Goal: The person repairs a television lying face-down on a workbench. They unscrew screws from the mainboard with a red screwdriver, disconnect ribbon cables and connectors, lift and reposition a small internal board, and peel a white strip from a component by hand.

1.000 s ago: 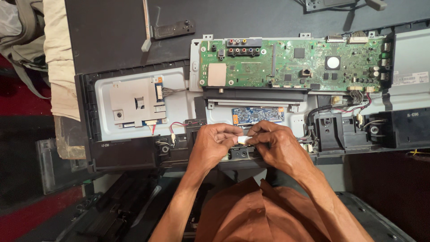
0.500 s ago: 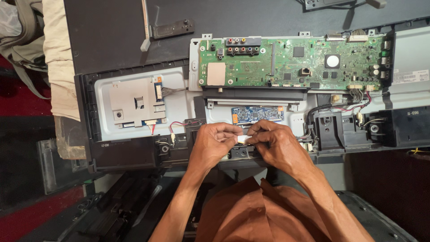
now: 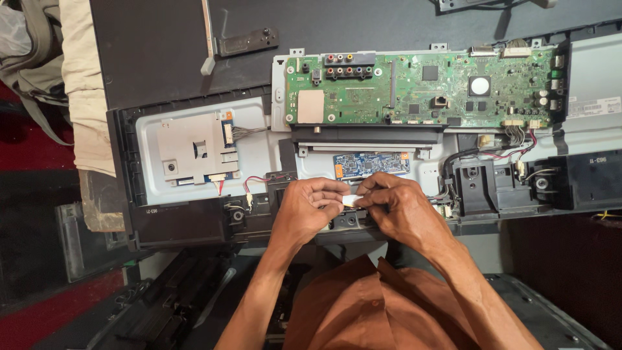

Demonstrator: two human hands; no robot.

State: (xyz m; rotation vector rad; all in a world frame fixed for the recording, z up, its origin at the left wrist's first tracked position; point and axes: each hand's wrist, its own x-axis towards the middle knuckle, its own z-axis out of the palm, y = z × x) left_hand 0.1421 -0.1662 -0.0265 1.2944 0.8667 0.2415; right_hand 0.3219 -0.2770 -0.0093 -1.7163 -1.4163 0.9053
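— What has the person got hold of there?

— A small pale flat strip (image 3: pixel 350 200), like the end of a ribbon cable. Both hands meet on it. The left hand (image 3: pixel 310 209) has its fingers (image 3: pixel 330 192) curled in and pinched against one end; the right hand (image 3: pixel 400 209) has its fingers (image 3: pixel 370 188) closed on the other end. I cannot tell where the strip leads, the hands cover that.

— And where is it, exactly?

— Low in the opened back of the flat black television chassis (image 3: pixel 123 194), just below the small blue circuit board (image 3: pixel 371 164) and over a black plastic bracket at the near edge.

— What else sits inside that shell?

— The long green main circuit board (image 3: pixel 421 91) fills the upper middle, with a row of coloured round sockets at its top. To the left, a grey metal shield plate (image 3: pixel 191 148) lies in its own recess, with thin red and white wires running from it. On the right, a black moulded speaker housing (image 3: pixel 492 185) holds more wiring.

— Anything outside it?

— A beige cloth (image 3: pixel 84 97) hangs over the dark desk (image 3: pixel 155 52) at the left.
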